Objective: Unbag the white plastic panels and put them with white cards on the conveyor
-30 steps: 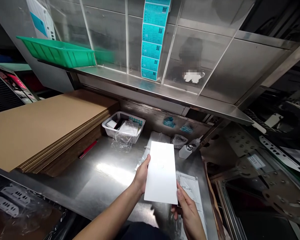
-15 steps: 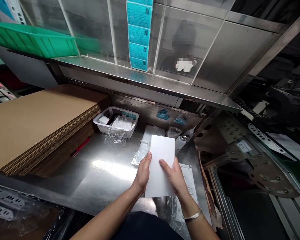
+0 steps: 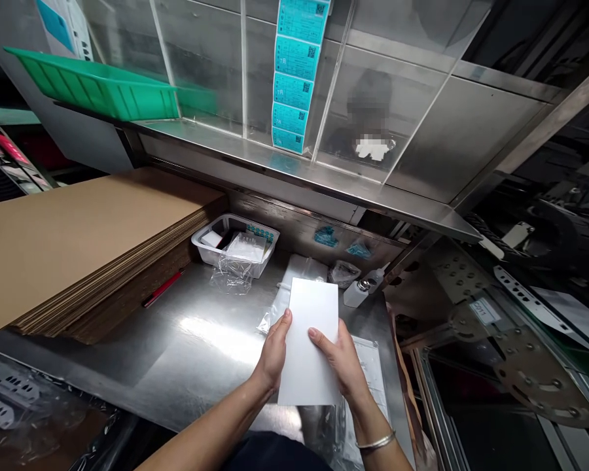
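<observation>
Held sheet between two hands, head-mounted view. A white rectangular card (image 3: 307, 347) sits at the centre of the field, upright in the view, its long edges gripped by the left hand (image 3: 273, 353) and the right hand (image 3: 336, 356). Both thumbs lie on the upper face and the fingers pass out of sight beneath, so the hold is a light two-sided pinch, not a clench. The main recent change is in the right hand: it has moved from the card's lower edge to the long edge, opposite the left. Whether the card touches the steel worktable (image 3: 142, 366) below cannot be told. A flattened clear plastic bag (image 3: 275, 314) lies just behind it at 11 o'clock, and a printed sheet in a clear sleeve (image 3: 370, 373) lies at 4 o'clock. A white plastic tray (image 3: 203, 255) stands at 10 o'clock, beside a stack of corrugated cardboard sheets (image 3: 78, 242) at 9 o'clock.
</observation>
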{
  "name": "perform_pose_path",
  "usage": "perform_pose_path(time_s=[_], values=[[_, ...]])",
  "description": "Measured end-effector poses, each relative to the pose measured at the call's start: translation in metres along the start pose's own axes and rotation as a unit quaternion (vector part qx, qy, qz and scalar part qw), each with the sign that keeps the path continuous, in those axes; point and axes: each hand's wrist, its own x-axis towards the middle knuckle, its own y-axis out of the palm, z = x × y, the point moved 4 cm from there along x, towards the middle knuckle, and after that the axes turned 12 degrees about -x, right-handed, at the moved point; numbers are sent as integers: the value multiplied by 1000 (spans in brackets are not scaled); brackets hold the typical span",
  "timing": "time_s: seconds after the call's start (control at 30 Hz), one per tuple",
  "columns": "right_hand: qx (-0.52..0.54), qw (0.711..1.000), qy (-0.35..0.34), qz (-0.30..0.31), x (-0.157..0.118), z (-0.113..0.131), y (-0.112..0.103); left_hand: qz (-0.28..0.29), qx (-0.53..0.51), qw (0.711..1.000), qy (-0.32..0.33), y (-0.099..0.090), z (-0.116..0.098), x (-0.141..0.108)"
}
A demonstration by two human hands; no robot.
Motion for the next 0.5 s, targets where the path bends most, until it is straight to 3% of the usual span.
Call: perform_pose_path(time_s=[0.07,0.13,0.27,0.4,0.5], values=[[18,999,11,35,-3,4,2,-1,-25,999,-31,-2,0,3],[28,999,20,30,-6,9,-4,3,-50,997,-66,-5,-2,5],[74,993,12,-92,-10,15,-42,14,-68,993,-100,-9,-11,5],[192,974,27,-116,-9,-4,-73,10,-74,991,-107,-12,-15,1],[219,971,46,-90,-14,-22,-74,-12,-78,992,-102,-13,-14,2]])
